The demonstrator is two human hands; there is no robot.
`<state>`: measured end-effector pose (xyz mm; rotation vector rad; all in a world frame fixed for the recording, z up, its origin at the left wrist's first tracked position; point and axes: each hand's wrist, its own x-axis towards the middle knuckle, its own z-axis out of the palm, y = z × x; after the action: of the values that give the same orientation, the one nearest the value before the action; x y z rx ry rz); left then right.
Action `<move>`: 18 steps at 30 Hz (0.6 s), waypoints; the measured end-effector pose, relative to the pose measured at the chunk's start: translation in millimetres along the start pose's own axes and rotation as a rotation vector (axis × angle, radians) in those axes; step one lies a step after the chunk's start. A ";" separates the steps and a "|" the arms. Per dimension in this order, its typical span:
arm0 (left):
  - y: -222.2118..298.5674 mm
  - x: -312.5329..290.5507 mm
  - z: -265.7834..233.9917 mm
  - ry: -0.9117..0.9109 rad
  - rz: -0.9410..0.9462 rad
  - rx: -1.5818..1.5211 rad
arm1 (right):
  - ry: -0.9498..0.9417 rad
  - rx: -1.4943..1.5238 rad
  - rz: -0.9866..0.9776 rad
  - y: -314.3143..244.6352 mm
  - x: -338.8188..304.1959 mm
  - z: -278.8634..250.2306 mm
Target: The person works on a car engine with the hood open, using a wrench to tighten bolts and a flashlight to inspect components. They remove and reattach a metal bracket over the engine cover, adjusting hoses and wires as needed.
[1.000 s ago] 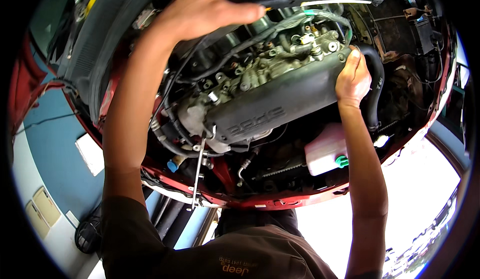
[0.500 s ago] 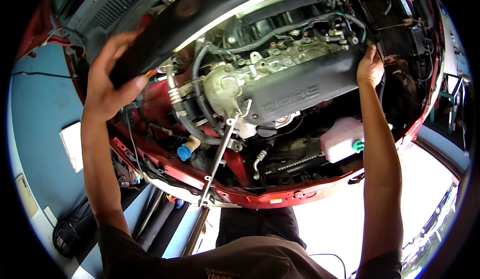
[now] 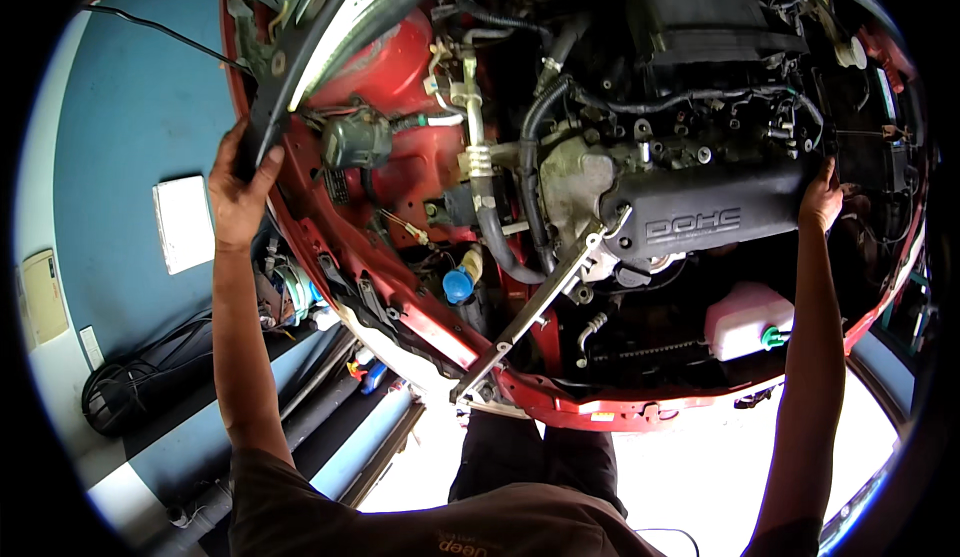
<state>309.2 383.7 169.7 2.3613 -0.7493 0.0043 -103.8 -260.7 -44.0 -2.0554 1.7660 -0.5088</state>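
The left hand [image 3: 241, 202] grasps the lamp [image 3: 280, 85] above it; the right hand [image 3: 821, 198] touches the cover [image 3: 705, 207] to its left, whether gripping I cannot tell.

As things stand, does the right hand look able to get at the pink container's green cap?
Probably yes: the green cap sits uncovered beside the right forearm, though the right hand would need to leave the black engine cover.

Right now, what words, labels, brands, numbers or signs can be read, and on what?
Black engine cover: large lettering, legible, left unquoted.
Dark shirt: chest print, left unquoted.
Small label on the red front panel: too small to read.
White sheet on the blue wall: washed out, nothing readable.
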 end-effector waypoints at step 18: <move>32.0 -10.4 51.8 0.424 0.180 0.563 | 0.091 -0.052 0.008 6.2 0.9 7.1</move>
<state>274.5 338.6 145.7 2.6551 -0.8162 0.8671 -105.3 -262.0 -53.2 -2.0895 1.8573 -0.5675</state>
